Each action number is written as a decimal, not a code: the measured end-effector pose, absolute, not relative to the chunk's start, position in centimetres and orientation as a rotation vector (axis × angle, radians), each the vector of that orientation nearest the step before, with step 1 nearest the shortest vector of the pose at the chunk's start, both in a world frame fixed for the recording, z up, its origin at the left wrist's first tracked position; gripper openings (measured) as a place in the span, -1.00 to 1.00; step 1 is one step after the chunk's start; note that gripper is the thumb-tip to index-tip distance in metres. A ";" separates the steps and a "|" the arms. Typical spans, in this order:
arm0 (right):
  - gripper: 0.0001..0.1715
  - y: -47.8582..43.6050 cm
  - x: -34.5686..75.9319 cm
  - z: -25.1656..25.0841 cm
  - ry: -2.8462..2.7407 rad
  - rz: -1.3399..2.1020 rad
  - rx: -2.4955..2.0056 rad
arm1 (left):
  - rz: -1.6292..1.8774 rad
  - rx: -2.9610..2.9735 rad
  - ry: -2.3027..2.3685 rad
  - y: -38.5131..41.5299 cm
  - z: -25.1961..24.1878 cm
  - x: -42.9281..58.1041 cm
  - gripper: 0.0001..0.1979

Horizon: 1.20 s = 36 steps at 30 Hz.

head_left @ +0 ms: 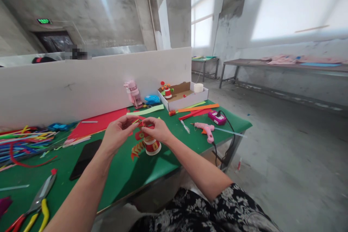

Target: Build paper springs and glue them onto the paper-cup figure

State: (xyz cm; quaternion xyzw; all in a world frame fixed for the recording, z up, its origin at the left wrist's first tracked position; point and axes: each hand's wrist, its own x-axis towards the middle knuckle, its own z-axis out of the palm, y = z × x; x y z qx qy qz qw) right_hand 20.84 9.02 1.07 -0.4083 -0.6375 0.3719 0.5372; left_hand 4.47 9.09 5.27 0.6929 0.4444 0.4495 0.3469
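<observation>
My left hand [120, 130] and my right hand [158, 129] meet in front of me over the green table. Their closed fingertips pinch a small red paper piece [141, 124], partly hidden by the fingers. Just below is a paper-cup figure [152, 147], red with a white rim and gold markings, standing on the table. A zigzag-folded orange paper strip [138, 149] sticks out from its left side. Whether the pinched piece is joined to the figure cannot be seen.
To the right lie a pink glue gun [206, 130] and a purple power socket [216, 117] with a black cable. A cardboard tray [174, 105] holds another figure and a tape roll. At left are a black phone [85, 159], pliers [43, 214], scissors [40, 192] and colourful strips [27, 145].
</observation>
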 end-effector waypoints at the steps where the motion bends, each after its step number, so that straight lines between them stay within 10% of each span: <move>1: -0.82 9.0 20.8 1.0 -1.518 0.883 -0.975 | 1.172 1.792 1.156 9.1 5.2 4.5 -0.51; 36: -0.82 9.1 20.8 0.2 -1.488 0.903 -0.924 | 1.257 1.736 1.236 8.6 4.9 5.0 -0.48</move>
